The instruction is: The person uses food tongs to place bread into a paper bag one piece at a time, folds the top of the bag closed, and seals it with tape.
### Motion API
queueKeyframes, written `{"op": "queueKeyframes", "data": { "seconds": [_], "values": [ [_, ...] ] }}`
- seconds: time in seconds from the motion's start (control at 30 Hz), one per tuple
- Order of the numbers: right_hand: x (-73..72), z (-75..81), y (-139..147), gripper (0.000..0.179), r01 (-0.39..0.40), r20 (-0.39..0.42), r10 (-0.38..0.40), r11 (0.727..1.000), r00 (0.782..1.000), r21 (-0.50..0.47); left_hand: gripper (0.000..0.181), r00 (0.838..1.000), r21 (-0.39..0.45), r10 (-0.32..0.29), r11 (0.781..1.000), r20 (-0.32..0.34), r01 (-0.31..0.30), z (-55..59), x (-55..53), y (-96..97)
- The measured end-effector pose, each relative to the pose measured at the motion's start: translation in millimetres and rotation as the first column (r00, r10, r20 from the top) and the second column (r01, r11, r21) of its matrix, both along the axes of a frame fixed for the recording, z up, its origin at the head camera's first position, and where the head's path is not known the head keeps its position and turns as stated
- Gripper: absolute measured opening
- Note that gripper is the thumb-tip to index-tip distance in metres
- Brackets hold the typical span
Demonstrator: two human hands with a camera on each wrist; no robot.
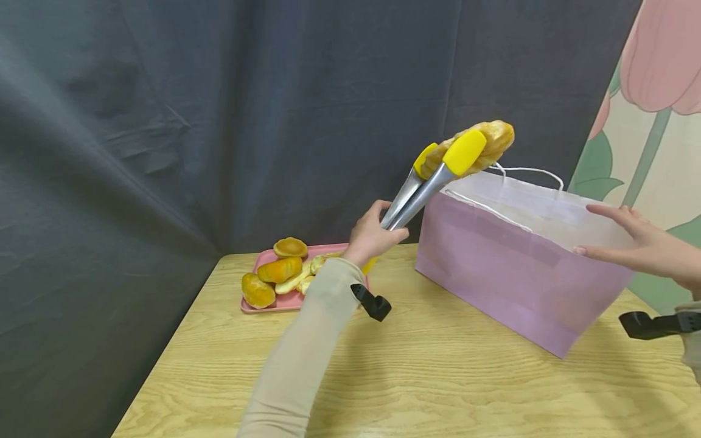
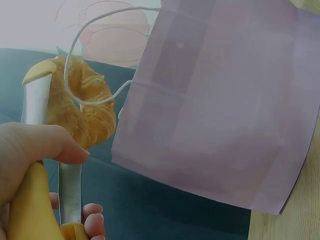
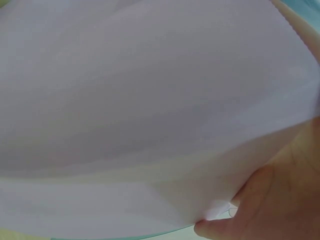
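My left hand [image 1: 375, 234] grips metal tongs [image 1: 418, 193] with yellow tips. Between the tips is a golden-brown, croissant-like bread [image 1: 499, 139], raised near the left side of a paper bag's mouth. In the left wrist view, the thumb lies along the tongs and the curved bread [image 2: 82, 117] shows behind a white cord handle [image 2: 75, 45]. The purple paper bag [image 1: 504, 274] stands tilted on the table, its top open. At its right end my right hand [image 1: 646, 240] spreads thumb and fingers against the rim; the right wrist view shows the bag's pale side [image 3: 125, 90] up close.
A pink tray [image 1: 301, 308] holding several breads, among them a bun [image 1: 258, 291] and a roll [image 1: 280, 269], sits at the table's back left. Behind the wooden table [image 1: 438, 377] hangs a dark curtain [image 1: 328, 121]. A flower-patterned wall [image 1: 668, 140] is at the right.
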State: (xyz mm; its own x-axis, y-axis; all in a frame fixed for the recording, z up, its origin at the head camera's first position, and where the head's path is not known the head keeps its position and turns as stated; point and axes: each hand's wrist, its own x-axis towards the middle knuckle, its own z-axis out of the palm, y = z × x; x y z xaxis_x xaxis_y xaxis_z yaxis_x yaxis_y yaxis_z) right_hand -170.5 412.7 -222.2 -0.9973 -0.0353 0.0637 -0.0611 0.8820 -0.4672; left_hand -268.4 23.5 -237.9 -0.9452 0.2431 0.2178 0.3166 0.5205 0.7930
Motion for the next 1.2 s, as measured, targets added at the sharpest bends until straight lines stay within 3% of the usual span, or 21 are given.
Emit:
{"op": "queueKeyframes", "data": {
  "seconds": [0.37, 0.83, 1.07, 1.2],
  "values": [
    [0.7, -0.4, 0, 0.087, -0.009, -0.043, 0.009, 1.000, 0.999, -0.002, 0.062, 0.996, -0.125, 0.001, 0.992, -0.089, -0.012, 3.9, 5.1, 15.9],
    [3.4, 0.3, -3, 0.088, 0.002, 0.011, -0.001, 0.999, 1.000, -0.035, 0.057, 0.989, -0.198, -0.016, 0.980, -0.146, -0.014, 2.7, 6.9, 28.5],
    [2.4, 0.2, -4, 0.088, 0.001, 0.011, 0.000, 1.000, 1.000, -0.024, 0.062, 0.985, -0.270, -0.011, 0.962, -0.172, -0.036, 1.5, 9.5, 31.4],
    [2.8, 0.7, -5, 0.089, -0.005, 0.006, 0.005, 1.000, 1.000, -0.027, 0.060, 0.988, -0.224, -0.002, 0.974, -0.156, -0.033, 0.0, 8.4, 29.7]
  ]
}}
